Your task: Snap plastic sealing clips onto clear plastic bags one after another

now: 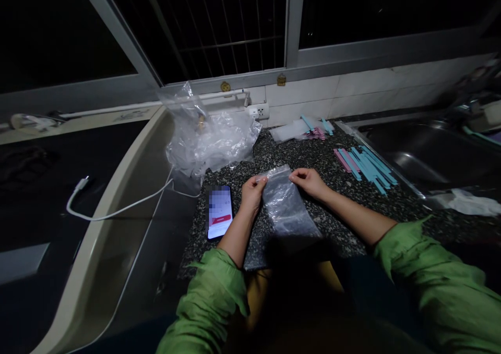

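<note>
A clear plastic zip bag [288,208] lies over the speckled stone counter in front of me, its zip end pointing away. With thumb and fingers my left hand [252,193] pinches the bag's upper left corner. My right hand [309,181] is closed on the upper right edge, so the top is held between both hands. The bag looks flat and wrinkled, and I make out nothing inside it. Just left of my left wrist, a lit phone [219,213] rests on the counter. To the right lie several blue strips [370,166] and a few pink strips [344,161].
A heap of crumpled clear plastic [215,140] stands at the back left. Flat clear bags [291,130] with blue and pink strips lie near the wall. A metal sink [430,150] is on the right. A white cable [117,215] crosses the washing machine's edge at left.
</note>
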`<state>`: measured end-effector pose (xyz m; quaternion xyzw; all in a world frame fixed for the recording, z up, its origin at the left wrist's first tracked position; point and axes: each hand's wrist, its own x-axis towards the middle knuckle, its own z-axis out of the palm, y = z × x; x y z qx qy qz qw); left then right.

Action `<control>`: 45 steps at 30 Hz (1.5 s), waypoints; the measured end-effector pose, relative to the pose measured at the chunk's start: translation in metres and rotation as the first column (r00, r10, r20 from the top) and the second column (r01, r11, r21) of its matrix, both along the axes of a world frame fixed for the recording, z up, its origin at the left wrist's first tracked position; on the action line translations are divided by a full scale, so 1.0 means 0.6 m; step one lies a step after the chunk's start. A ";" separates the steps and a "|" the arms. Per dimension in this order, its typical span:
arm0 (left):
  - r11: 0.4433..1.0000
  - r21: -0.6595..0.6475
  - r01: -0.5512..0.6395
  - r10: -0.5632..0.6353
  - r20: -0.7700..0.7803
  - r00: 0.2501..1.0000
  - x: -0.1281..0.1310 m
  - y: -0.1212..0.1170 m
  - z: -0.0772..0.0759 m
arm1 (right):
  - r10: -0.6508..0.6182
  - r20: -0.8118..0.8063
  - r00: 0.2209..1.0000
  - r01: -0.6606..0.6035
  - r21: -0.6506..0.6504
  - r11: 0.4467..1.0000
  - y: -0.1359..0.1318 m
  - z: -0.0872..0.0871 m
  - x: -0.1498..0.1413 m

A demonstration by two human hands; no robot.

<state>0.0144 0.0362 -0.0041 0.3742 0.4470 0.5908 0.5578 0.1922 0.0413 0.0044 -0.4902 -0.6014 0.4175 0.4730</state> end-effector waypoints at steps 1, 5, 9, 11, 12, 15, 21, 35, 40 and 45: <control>1.000 -0.007 0.014 -0.014 0.020 1.000 0.001 0.000 0.001 | -0.005 -0.004 1.000 0.005 0.005 1.000 0.000 -0.001 0.000; 0.992 -0.059 0.111 -0.105 0.096 0.990 0.003 -0.002 0.000 | -0.026 -0.015 1.000 0.027 0.035 0.999 -0.001 -0.003 0.000; 0.990 -0.084 0.115 -0.107 0.095 0.990 0.002 -0.001 -0.003 | -0.013 -0.014 1.000 0.013 0.030 0.999 -0.003 -0.003 0.000; 0.997 -0.060 0.057 -0.052 0.092 0.994 0.001 0.000 -0.004 | 0.017 0.001 1.000 -0.017 0.007 1.000 -0.003 -0.003 0.000; 0.998 -0.050 0.030 -0.026 0.094 0.995 0.000 0.001 -0.004 | 0.033 0.012 0.999 -0.033 -0.007 0.999 -0.003 -0.003 0.000; 0.999 -0.033 -0.020 0.023 0.107 0.994 -0.002 0.004 -0.004 | 0.072 0.047 0.996 -0.070 -0.048 0.996 -0.003 -0.006 -0.001; 0.999 0.003 -0.043 0.043 0.113 0.993 0.000 0.003 -0.004 | 0.056 0.092 0.994 -0.054 -0.016 0.998 -0.001 -0.011 -0.001; 0.991 0.024 -0.134 0.127 0.178 0.976 -0.006 0.009 -0.007 | 0.111 0.138 0.984 -0.102 -0.070 0.992 0.001 -0.016 0.003; 0.987 0.005 -0.162 0.156 0.230 0.961 -0.004 0.009 -0.007 | 0.097 0.175 0.980 -0.091 -0.040 0.995 0.003 -0.019 0.002; 0.993 -0.041 -0.107 0.114 0.249 0.962 -0.001 0.009 -0.007 | 0.079 0.173 0.982 -0.079 -0.004 0.997 0.004 -0.020 0.001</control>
